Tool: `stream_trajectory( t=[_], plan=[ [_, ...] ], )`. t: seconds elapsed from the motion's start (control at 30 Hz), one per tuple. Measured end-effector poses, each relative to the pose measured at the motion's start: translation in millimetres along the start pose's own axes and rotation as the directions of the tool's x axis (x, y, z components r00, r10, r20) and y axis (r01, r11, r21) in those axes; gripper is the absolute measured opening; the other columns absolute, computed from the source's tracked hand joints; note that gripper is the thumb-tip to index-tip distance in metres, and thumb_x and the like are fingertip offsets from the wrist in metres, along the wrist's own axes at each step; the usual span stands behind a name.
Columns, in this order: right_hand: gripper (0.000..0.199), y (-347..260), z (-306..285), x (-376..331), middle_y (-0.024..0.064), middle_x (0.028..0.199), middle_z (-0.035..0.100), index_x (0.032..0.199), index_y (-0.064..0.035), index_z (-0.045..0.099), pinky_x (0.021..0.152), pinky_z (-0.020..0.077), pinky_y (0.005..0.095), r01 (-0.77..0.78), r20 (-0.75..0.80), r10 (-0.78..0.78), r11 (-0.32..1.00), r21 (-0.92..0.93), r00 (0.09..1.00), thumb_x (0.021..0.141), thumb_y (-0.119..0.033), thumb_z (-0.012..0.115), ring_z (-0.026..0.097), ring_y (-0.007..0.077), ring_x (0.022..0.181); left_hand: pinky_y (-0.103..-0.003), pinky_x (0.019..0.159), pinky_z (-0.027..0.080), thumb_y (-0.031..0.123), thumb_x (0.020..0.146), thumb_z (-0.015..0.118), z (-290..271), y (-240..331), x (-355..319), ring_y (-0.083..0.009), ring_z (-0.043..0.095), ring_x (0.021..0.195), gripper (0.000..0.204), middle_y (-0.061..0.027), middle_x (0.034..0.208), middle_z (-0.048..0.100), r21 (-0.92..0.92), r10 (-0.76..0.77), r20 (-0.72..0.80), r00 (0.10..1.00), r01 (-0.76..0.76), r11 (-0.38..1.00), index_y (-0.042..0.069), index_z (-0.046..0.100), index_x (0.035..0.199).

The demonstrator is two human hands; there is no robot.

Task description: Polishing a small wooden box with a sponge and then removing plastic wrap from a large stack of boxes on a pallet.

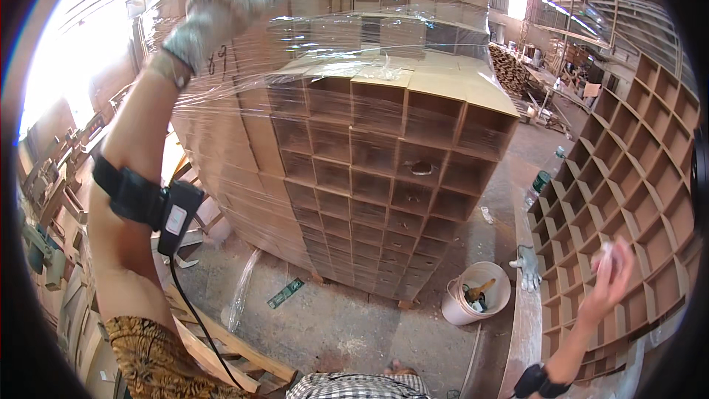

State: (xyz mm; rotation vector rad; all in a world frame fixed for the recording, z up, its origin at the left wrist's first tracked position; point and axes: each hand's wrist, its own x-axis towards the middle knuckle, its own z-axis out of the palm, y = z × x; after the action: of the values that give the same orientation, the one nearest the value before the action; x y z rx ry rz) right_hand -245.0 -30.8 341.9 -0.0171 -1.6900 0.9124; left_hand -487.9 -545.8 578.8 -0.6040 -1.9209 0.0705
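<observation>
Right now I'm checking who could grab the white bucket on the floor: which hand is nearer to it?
Right. The right hand hangs just right of the white bucket, above it; the gloved left hand is raised against the wrapped stack, far off.

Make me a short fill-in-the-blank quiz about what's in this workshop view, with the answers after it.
1. The gloved left hand presses on clear plastic ____ around the stack of cubbyhole shelves.
2. The white ____ on the floor holds tools.
3. The right hand wears no ____.

Answers: wrap; bucket; glove
</observation>
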Motion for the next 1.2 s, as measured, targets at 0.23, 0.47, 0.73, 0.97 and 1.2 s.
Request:
stream_trajectory(
  t=[0.23,0.47,0.73,0.97,1.2],
  plan=[
    [0.026,-47.0,173.6,171.3,-0.0008,0.085,0.053,0.113,-0.0009,0.056,0.064,0.0394,0.019,0.202,0.445,-0.286,0.953,0.227,0.849,0.088,-0.006,0.053,0.047,0.0044,0.074,-0.036,0.109,0.029,0.053,0.084,0.055,6.9,-22.0,80.5,-0.0266,0.034,0.131,0.069,-0.0137,0.141,0.038,0.361,-0.06,0.049,0.997,0.038,0.932,0.011,0.038,0.137],
    [0.014,-50.1,252.6,289.8,-0.0033,0.077,0.055,0.098,-0.0008,0.059,0.062,0.0402,0.0177,0.258,0.629,-0.294,0.954,0.15,0.72,0.087,-0.01,0.059,0.048,0.0026,0.069,-0.036,0.112,0.024,0.059,0.084,0.05,146.3,-47.8,192.5,-0.0277,0.026,0.136,0.076,-0.0133,0.145,0.032,0.581,-0.082,0.064,0.995,0.03,0.813,0.01,0.035,0.139],
    [0.018,-38.2,365.9,341.6,-0.0038,0.071,0.051,0.095,0.0013,0.06,0.059,0.0372,0.0223,0.274,0.764,-0.273,0.953,0.13,0.585,0.084,-0.013,0.061,0.044,0.0053,0.065,-0.043,0.097,0.041,0.078,0.071,0.046,228.9,-59.8,214.0,-0.0345,0.053,0.115,0.089,-0.0206,0.123,0.055,0.372,-0.423,0.577,0.699,0.235,0.898,0.003,0.06,0.117],
    [0.045,-76.6,465.9,350.9,0.014,0.115,0.059,0.122,-0.0054,0.053,0.092,0.0433,0.0358,0.817,0.576,-0.671,0.577,0.012,0.466,0.081,-0.019,0.064,0.055,0.0254,0.107,-0.043,0.075,0.051,0.064,0.07,0.064,189.4,-6.2,166.8,-0.029,0.065,0.085,0.061,-0.0105,0.089,0.066,0.2,-0.026,0.494,0.869,-0.084,0.976,0.007,0.065,0.091],
    [0.028,-75.9,560.0,287.7,0.0136,0.107,0.06,0.108,-0.0088,0.056,0.088,0.0424,0.042,0.78,0.592,-0.746,0.552,0.295,0.305,0.086,-0.025,0.059,0.053,0.0316,0.105,-0.042,0.068,0.052,0.034,0.073,0.067,192.1,-11.6,144.2,-0.029,0.065,0.08,0.029,-0.0114,0.083,0.065,0.201,0.005,0.462,0.887,-0.11,0.973,0.01,0.067,0.089]
  ],
)
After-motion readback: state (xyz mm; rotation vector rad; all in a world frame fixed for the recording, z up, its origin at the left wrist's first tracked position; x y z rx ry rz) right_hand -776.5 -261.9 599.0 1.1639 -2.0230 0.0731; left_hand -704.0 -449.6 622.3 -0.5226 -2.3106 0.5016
